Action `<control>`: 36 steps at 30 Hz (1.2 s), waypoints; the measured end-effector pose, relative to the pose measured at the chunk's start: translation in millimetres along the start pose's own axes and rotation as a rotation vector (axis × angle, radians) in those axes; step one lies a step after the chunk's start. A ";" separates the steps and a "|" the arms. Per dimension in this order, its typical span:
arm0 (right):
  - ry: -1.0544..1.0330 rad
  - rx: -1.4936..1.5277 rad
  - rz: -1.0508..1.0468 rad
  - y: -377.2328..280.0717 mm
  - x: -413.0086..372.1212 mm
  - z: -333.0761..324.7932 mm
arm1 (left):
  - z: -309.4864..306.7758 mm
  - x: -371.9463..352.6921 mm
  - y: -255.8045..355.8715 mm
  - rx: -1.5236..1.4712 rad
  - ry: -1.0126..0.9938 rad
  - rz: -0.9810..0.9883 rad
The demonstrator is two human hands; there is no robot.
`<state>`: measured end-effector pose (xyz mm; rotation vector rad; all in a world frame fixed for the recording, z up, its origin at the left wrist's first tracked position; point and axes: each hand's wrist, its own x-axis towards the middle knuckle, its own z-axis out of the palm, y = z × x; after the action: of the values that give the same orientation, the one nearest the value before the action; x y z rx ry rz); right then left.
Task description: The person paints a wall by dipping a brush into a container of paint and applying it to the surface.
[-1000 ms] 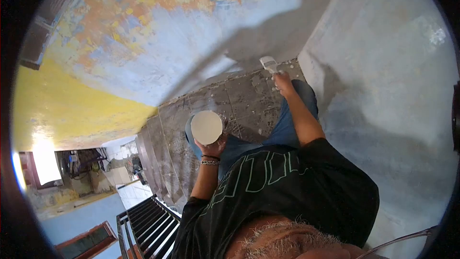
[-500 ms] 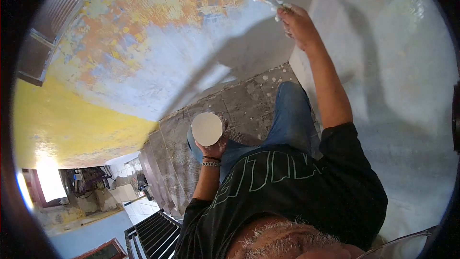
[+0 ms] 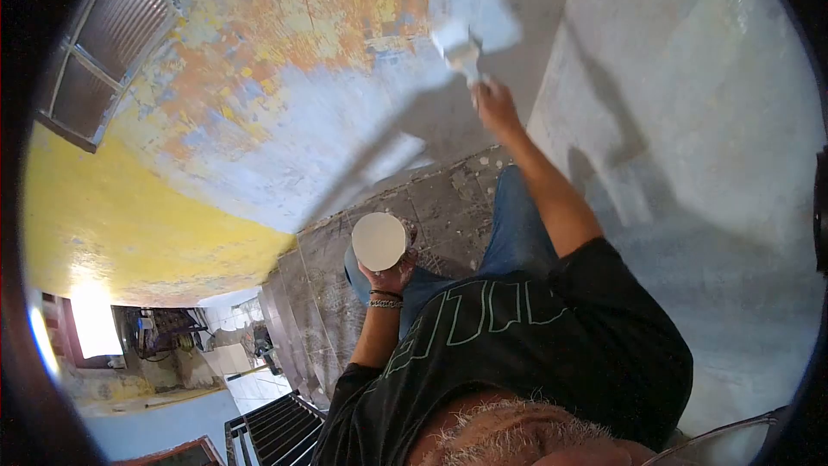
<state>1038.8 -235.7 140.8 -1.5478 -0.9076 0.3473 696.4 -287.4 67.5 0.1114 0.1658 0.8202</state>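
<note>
One person in a black T-shirt [image 3: 535,345] and blue jeans [image 3: 517,237], two knees bent and apart, works w/ two bare hands at the meeting of two walls. The R hand [image 3: 495,107] is closed round the handle of one broad putty knife [image 3: 458,50], its wide blade smeared white and slightly blurred, raised at the patchy wall [image 3: 310,0]; whether blade touches wall can't be told. The L hand [image 3: 392,276], w/ two bands [image 3: 385,300] at its wrist, one dark, one silver-coloured, grasps one round tub [image 3: 379,242] from below and the side, over the L knee, its pale top facing the camera; full or lidded, can't tell. The tub is well apart from the knife, nearer the body.

The patchy wall shows approx. three colours: orange, yellow & pale blue. One grey wall [image 3: 690,95] stands at R, one yellow stretch [image 3: 147,216] at L, w/ one framed window [image 3: 121,17] of ribbed glass above it in view. Below: one tiled floor [image 3: 332,293], dirty and spotted w/ white; one black barred railing [image 3: 274,427] at lower L.
</note>
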 end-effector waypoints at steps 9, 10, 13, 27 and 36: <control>-0.271 0.350 0.567 21.6 -65.1 -9.2 | 6.8 0.8 1.7 0.043 0.040 -0.005; -0.227 0.415 0.504 4.9 -61.8 -13.2 | 2.6 2.1 1.6 0.040 0.033 -0.005; -0.240 0.419 0.420 -52.1 -45.6 -27.2 | -9.4 5.4 1.8 0.080 0.060 0.057; -0.168 0.238 -0.198 -137.4 40.3 -50.4 | 8.8 2.4 5.2 -0.030 0.060 -0.004; -0.051 0.273 -0.618 -247.7 89.9 -87.9 | 9.9 2.0 4.3 0.166 0.118 0.063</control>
<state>1071.7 -247.1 416.4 -0.9515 -1.2672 0.0580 696.5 -283.3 77.7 0.2255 0.3433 0.8757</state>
